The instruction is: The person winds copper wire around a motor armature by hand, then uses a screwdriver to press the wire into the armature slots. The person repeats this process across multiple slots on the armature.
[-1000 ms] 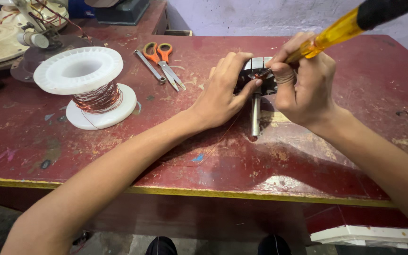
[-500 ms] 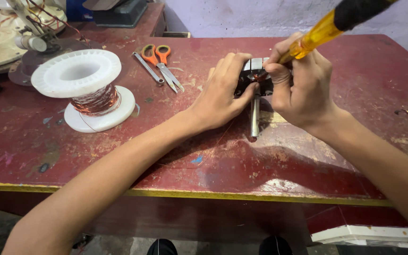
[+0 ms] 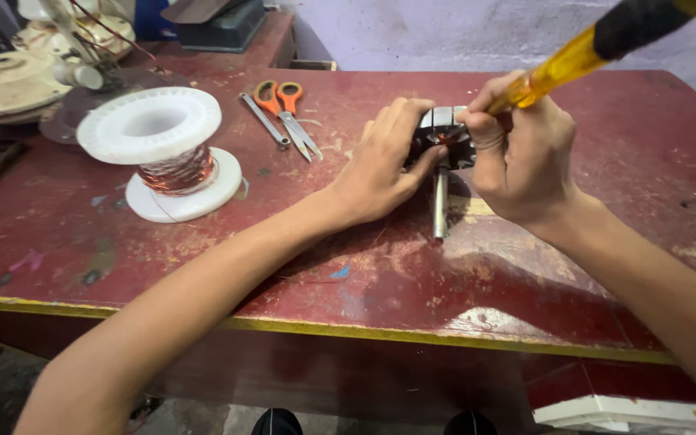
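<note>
Metal and copper make up the small motor core (image 3: pixel 443 135), a dark slotted piece with reddish windings, which sits toward the far middle of the worn red table (image 3: pixel 364 274). A plain steel shaft (image 3: pixel 441 203) sticks out of it toward the near side and lies along the tabletop. The left hand (image 3: pixel 382 165) is curled against the core's left side, fingers bent over the top and the thumb pressed against its near edge, so it has the core in a closed hold. The right hand (image 3: pixel 521 157) is fisted just to the right of the core, touching it, and wrapped tightly round a screwdriver (image 3: pixel 582 52) with a clear yellow handle and a black grip, which slants up and away to the far right. The tool's tip is hidden behind the fingers, so where it meets the core cannot be told.

To the left, well apart from the hands, stands a white plastic spool (image 3: pixel 167 149) wound with copper wire. Between the spool and the core, farther back, lie orange-handled scissors (image 3: pixel 286 109) with a slim metal tool (image 3: pixel 264 119) just beside them on the left. At the far left corner sits a cream-coloured motor housing (image 3: pixel 6 84) with loose wires. A yellow strip runs along the table's near edge.
</note>
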